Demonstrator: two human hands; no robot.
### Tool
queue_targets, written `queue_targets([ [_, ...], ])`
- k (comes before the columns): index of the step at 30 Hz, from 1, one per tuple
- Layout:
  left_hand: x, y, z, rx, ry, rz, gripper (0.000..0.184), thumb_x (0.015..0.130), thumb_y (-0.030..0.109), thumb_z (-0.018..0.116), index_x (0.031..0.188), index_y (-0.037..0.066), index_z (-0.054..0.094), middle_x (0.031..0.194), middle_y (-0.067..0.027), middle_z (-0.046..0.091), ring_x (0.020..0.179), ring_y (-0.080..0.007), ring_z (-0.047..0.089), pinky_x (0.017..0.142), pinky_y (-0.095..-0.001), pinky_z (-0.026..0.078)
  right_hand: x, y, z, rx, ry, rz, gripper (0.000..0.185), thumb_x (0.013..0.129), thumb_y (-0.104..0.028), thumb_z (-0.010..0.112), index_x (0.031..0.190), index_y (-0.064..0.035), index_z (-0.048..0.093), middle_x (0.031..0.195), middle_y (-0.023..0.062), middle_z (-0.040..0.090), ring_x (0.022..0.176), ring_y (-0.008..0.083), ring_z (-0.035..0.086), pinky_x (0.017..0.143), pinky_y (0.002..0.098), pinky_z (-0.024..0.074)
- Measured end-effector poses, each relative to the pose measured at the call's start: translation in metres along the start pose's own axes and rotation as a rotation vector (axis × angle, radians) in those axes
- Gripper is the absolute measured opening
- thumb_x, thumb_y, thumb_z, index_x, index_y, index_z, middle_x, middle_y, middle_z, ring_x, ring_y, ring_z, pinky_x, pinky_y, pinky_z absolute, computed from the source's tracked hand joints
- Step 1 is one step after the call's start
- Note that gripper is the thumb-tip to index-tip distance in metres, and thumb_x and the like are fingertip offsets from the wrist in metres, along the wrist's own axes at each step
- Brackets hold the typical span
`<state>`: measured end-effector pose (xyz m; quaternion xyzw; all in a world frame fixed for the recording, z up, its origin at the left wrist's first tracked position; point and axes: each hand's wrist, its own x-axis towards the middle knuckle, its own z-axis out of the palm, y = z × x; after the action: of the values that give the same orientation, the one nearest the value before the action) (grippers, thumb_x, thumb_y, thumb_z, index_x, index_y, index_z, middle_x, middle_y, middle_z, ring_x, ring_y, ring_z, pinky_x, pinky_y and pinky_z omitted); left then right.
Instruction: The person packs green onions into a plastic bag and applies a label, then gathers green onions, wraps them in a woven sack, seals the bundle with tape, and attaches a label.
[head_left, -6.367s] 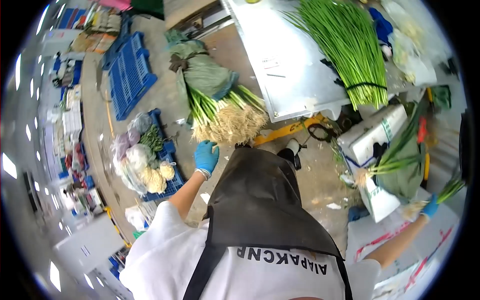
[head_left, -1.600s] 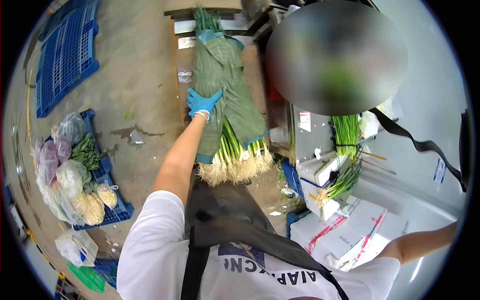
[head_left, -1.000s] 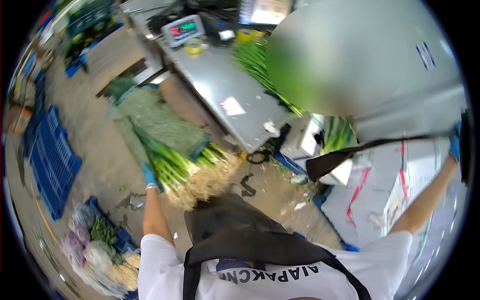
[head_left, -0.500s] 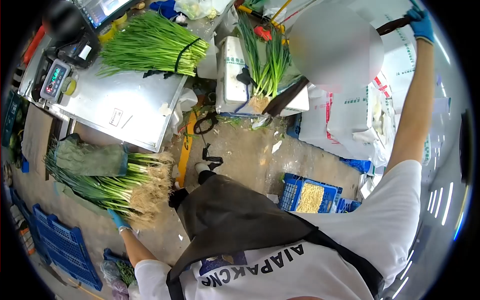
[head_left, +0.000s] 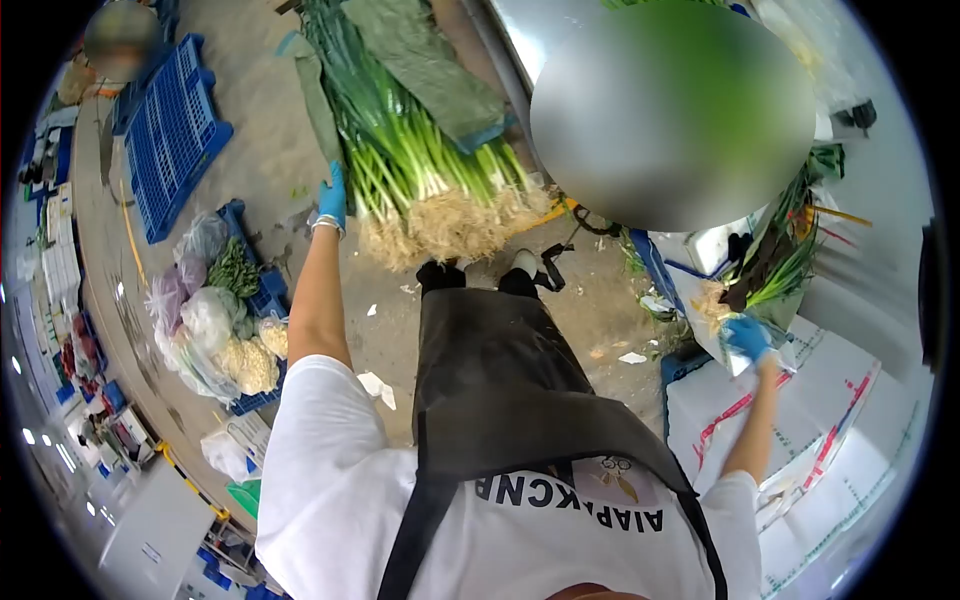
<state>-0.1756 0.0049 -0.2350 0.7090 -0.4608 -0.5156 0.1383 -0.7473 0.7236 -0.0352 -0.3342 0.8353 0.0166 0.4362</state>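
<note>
A large bunch of green onions (head_left: pixel 410 150), roots toward me, lies in an opened green sack (head_left: pixel 430 65). My left hand (head_left: pixel 333 195), in a blue glove, is closed on the sack's left flap, beside the stalks. At the right, my blue-gloved right hand (head_left: pixel 748 338) is blurred, just below a dark strap (head_left: pixel 745 285) and beside the roots of a smaller onion bunch (head_left: pixel 785 275). Whether its fingers hold the strap cannot be made out. The smaller bunch rests by a white foam box (head_left: pixel 715 248).
A metal table (head_left: pixel 520 30) stands at the top, partly behind a blurred oval. White boxes (head_left: pixel 730 420) with red tape sit at lower right. To the left are a blue pallet (head_left: pixel 175 140) and bagged vegetables (head_left: pixel 205 320) on a blue crate (head_left: pixel 268 295).
The sack has been folded open, exposing more of the stalks. My right hand, earlier stretched far out holding the dark strap, has come down beside the smaller bunch. The view has turned.
</note>
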Motion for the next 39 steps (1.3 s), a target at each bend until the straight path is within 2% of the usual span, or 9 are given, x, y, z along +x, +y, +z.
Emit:
queue_targets([
  [1,-0.008,0.013,-0.004,0.020,-0.021,-0.027,0.109,0.081,0.073,0.049,0.146,-0.006,0.013,0.139,-0.0231,0.044,0.121,-0.0282,0.050,0.096,-0.0381,0.043,0.016,-0.145,0.016,0.789,-0.174,0.332,0.031,0.087,-0.025,0.063,0.105,0.0000,0.065,0.089,0.0044,0.066,0.074,0.0149,0.059,0.069,0.0289,0.0492],
  [5,0.046,-0.030,-0.008,-0.079,-0.122,0.048,0.108,0.080,0.076,0.048,0.148,-0.001,0.015,0.127,-0.0196,0.054,0.090,-0.0223,0.058,0.074,-0.0348,0.049,0.122,-0.408,0.076,0.297,-0.112,-0.319,0.046,0.087,-0.041,0.062,0.112,-0.0022,0.064,0.099,0.0141,0.068,0.087,0.0225,0.065,0.079,0.0338,0.0494],
  [12,-0.004,0.016,-0.016,0.048,-0.262,0.112,0.101,0.079,0.069,0.057,0.145,-0.001,0.024,0.129,-0.0197,0.052,0.099,-0.0252,0.058,0.078,-0.0348,0.051,0.263,-0.654,0.138,-0.050,0.290,-0.186,0.059,0.076,-0.043,0.072,0.111,-0.0003,0.053,0.115,0.0210,0.057,0.103,0.0346,0.059,0.083,0.0420,0.0505],
  [17,-0.008,0.027,-0.036,-0.113,-0.349,0.011,0.102,0.079,0.061,0.063,0.147,-0.001,0.019,0.132,-0.0209,0.050,0.094,-0.0257,0.061,0.077,-0.0358,0.052,0.266,-0.686,0.112,-0.144,0.070,-0.138,0.043,0.078,-0.028,0.070,0.107,0.0005,0.055,0.110,0.0223,0.059,0.100,0.0334,0.061,0.083,0.0395,0.0510],
  [22,0.020,0.005,-0.037,-0.068,-0.308,0.052,0.064,0.090,0.039,0.052,0.140,0.001,0.038,0.122,-0.0195,0.058,0.093,-0.0278,0.062,0.081,-0.0373,0.051,0.251,-0.668,0.085,0.664,-0.107,-0.310,0.070,0.077,-0.039,0.073,0.122,0.0087,0.051,0.114,0.0207,0.062,0.106,0.0265,0.059,0.091,0.0366,0.0463],
  [29,0.027,0.012,-0.054,0.410,-0.282,0.270,0.043,0.090,0.028,0.041,0.121,0.005,0.060,0.118,-0.0197,0.061,0.101,-0.0382,0.059,0.087,-0.0444,0.047,0.251,-0.671,0.116,-0.050,0.447,-0.196,0.054,0.082,-0.034,0.065,0.122,0.0004,0.056,0.121,0.0218,0.058,0.111,0.0356,0.055,0.094,0.0394,0.0444],
  [32,0.030,-0.001,-0.044,0.294,-0.189,0.273,0.050,0.091,0.039,0.049,0.125,0.003,0.055,0.099,-0.0173,0.067,0.083,-0.0320,0.063,0.078,-0.0406,0.049,0.244,-0.675,0.125,0.053,0.556,-0.233,0.049,0.081,-0.032,0.065,0.118,0.0000,0.058,0.109,0.0229,0.063,0.101,0.0382,0.059,0.089,0.0418,0.0476],
  [36,0.023,0.024,-0.042,0.095,-0.176,-0.006,0.085,0.083,0.061,0.057,0.139,0.000,0.037,0.115,-0.0217,0.062,0.094,-0.0341,0.063,0.088,-0.0410,0.048,0.252,-0.673,0.149,0.118,0.548,-0.153,0.045,0.083,-0.030,0.062,0.114,0.0018,0.058,0.095,0.0255,0.065,0.086,0.0409,0.064,0.077,0.0455,0.0520],
  [39,0.030,0.026,-0.036,0.352,-0.160,0.220,0.089,0.080,0.058,0.062,0.141,0.000,0.035,0.111,-0.0229,0.063,0.084,-0.0294,0.066,0.076,-0.0400,0.053,0.256,-0.674,0.156,0.074,0.615,-0.164,0.042,0.081,-0.028,0.065,0.111,0.0006,0.059,0.097,0.0268,0.064,0.087,0.0410,0.062,0.077,0.0430,0.0514],
])
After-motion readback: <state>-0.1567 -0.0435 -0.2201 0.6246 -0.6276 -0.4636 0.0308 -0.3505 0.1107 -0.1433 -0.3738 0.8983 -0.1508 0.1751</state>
